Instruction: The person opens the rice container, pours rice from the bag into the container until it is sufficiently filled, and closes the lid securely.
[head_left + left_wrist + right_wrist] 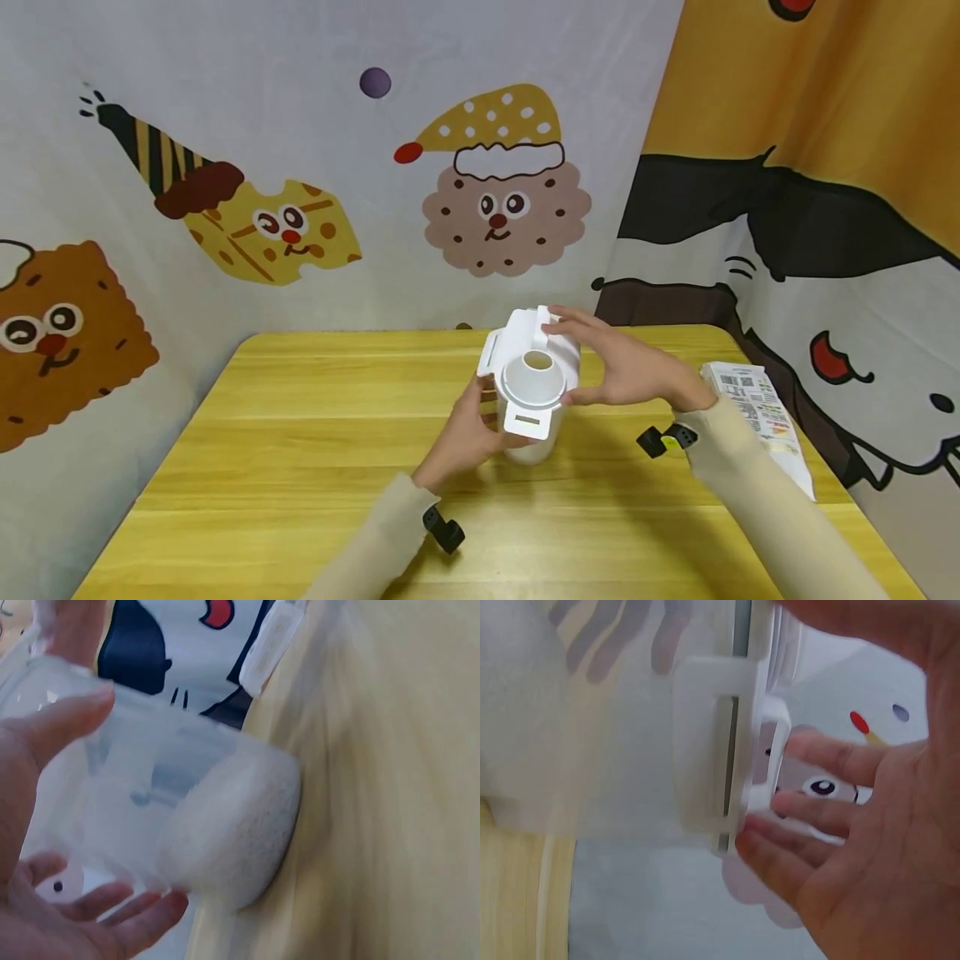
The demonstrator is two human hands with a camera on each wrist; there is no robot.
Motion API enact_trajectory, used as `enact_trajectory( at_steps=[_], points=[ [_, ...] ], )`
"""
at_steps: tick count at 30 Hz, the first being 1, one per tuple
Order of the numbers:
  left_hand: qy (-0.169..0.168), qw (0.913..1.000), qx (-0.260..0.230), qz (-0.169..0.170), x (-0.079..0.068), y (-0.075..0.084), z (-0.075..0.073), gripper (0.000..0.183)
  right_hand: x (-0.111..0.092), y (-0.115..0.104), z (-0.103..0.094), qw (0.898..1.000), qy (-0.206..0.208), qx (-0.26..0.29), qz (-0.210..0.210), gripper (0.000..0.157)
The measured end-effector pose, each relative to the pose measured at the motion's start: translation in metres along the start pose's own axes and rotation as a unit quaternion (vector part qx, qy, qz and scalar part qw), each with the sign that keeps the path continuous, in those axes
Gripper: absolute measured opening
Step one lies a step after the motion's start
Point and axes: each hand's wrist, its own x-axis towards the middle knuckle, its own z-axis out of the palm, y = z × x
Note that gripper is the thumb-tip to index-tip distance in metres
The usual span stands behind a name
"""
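A translucent plastic storage container (531,451) with a white lid (517,329) stands tilted on the table, its bottom edge at the tabletop. Pale fine grains (244,825) are heaped in its base. My left hand (467,433) grips the body from the left, thumb on one side and fingers on the other. On the lid are a round spout piece (531,382), a raised handle (541,327) and side latches, one latch (527,421) sticking out in front. My right hand (630,358) spans the lid, thumb near the front latch and fingertips at the handle.
A white printed packet (761,417) lies at the table's right edge. The wooden table (322,400) backs onto a cartoon-print curtain (300,67). Small black devices (444,530) are strapped to both wrists.
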Motion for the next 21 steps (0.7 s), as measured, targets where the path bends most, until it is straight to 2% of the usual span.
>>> enact_trajectory(
  at_steps=[6, 11, 15, 21],
  points=[
    [0.054, 0.9979, 0.032, 0.012, -0.007, 0.003, 0.015, 0.104, 0.005, 0.013, -0.005, 0.997, -0.022, 0.056, -0.056, 0.09],
    [0.083, 0.9956, 0.044, 0.007, -0.012, 0.004, 0.024, 0.108, 0.009, 0.022, -0.006, 0.993, -0.036, 0.08, -0.078, 0.088],
    [0.08, 0.9951, 0.058, 0.006, -0.012, 0.004, 0.022, 0.109, 0.008, 0.022, -0.008, 0.994, -0.038, 0.078, -0.068, 0.089],
    [0.053, 0.9964, 0.066, 0.01, -0.008, 0.001, 0.007, 0.104, 0.0, 0.009, -0.011, 0.998, -0.035, 0.042, -0.019, 0.087]
  ],
)
